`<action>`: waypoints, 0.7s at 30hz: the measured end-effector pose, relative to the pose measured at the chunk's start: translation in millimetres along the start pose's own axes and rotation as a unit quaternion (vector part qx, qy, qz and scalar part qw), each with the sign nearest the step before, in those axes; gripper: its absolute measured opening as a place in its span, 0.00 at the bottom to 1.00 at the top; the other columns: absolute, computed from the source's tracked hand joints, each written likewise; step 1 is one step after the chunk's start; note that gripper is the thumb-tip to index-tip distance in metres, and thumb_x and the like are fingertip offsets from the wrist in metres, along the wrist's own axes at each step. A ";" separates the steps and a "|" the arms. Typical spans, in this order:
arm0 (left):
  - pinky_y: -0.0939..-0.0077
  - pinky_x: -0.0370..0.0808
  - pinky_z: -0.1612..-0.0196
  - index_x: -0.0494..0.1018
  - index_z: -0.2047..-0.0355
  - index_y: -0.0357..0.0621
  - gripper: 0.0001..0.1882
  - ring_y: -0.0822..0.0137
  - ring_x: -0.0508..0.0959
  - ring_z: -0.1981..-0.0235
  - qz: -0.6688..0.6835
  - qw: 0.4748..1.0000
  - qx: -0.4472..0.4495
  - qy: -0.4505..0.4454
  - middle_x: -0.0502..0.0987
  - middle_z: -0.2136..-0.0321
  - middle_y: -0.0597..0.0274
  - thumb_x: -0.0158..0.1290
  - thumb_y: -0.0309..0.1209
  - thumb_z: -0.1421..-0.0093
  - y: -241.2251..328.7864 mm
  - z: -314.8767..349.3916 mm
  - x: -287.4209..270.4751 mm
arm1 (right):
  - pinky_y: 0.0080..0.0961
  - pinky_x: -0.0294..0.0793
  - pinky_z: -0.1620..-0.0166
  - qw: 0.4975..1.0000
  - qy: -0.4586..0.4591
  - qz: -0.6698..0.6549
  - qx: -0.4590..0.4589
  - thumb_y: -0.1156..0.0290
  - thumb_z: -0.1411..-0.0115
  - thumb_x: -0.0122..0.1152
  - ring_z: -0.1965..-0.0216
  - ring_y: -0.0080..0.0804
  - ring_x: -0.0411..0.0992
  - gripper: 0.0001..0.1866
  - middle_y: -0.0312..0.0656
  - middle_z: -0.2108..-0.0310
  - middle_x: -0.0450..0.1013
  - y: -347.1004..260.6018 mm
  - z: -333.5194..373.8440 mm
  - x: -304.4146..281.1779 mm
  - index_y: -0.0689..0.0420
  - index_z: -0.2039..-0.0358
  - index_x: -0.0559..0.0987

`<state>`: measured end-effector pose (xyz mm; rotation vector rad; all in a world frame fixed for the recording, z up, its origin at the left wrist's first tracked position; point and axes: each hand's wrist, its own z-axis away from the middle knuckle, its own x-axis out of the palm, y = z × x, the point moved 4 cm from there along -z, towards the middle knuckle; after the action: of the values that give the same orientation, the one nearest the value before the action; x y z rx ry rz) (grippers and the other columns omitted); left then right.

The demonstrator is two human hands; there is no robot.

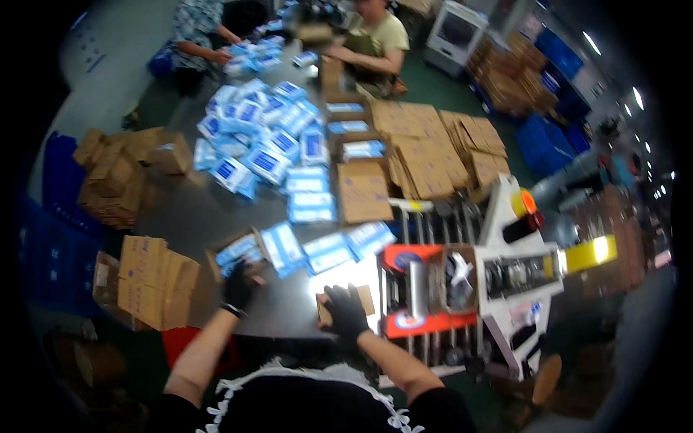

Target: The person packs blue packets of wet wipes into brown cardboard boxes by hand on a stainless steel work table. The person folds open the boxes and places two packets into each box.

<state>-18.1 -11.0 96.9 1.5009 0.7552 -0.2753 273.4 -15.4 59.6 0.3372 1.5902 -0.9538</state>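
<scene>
My left hand (240, 287), in a black glove with bare fingertips, is closed at the near edge of an open cardboard box (210, 261). Blue-and-white soft packs (241, 250) lie inside that box. My right hand (346, 310), also in a black glove, rests with fingers spread on a small flat-looking piece of cardboard (367, 299) at the table's near edge. Just beyond my hands, more blue-and-white packs (283, 249) lie in a row on the metal table (271, 307). Motion softens the left fingers.
A heap of blue-and-white packs (263, 133) covers the table's middle. Cardboard boxes (363, 189) and flattened cartons (426, 155) stand right of it; folded cartons (155, 281) lie left. A roller machine with orange plates (426, 323) adjoins the right side. Two people (379, 47) work across the table.
</scene>
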 end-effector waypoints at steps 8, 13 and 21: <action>0.56 0.70 0.61 0.77 0.68 0.43 0.12 0.52 0.75 0.64 -0.323 0.935 0.078 -0.124 0.76 0.71 0.52 0.57 0.31 0.55 -111.4 26.9 -23.2 | 0.43 0.61 0.43 0.990 0.116 0.020 0.082 0.45 0.64 0.68 0.43 0.50 0.59 0.41 0.52 0.44 0.60 83.6 29.4 -31.4 0.56 0.53 0.72; 0.48 0.63 0.51 0.76 0.74 0.49 0.12 0.58 0.75 0.65 -0.409 0.887 0.163 -0.141 0.75 0.70 0.55 0.59 0.41 0.57 -65.5 78.3 -41.6 | 0.54 0.59 0.49 0.965 0.107 0.055 0.231 0.55 0.58 0.63 0.51 0.58 0.61 0.26 0.57 0.56 0.66 45.3 19.9 -21.2 0.62 0.63 0.73; 0.57 0.72 0.63 0.74 0.65 0.44 0.27 0.51 0.76 0.65 -0.330 0.929 0.057 -0.158 0.75 0.68 0.48 0.61 0.53 0.57 -36.2 75.0 -74.2 | 0.40 0.71 0.60 0.980 -0.071 -0.161 -0.096 0.39 0.60 0.67 0.62 0.47 0.72 0.35 0.49 0.63 0.71 -144.5 -107.8 30.6 0.60 0.66 0.75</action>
<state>-74.5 -106.8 105.1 1.2222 0.9725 -1.0598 93.4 -35.6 84.7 -0.1265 1.6162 -1.0338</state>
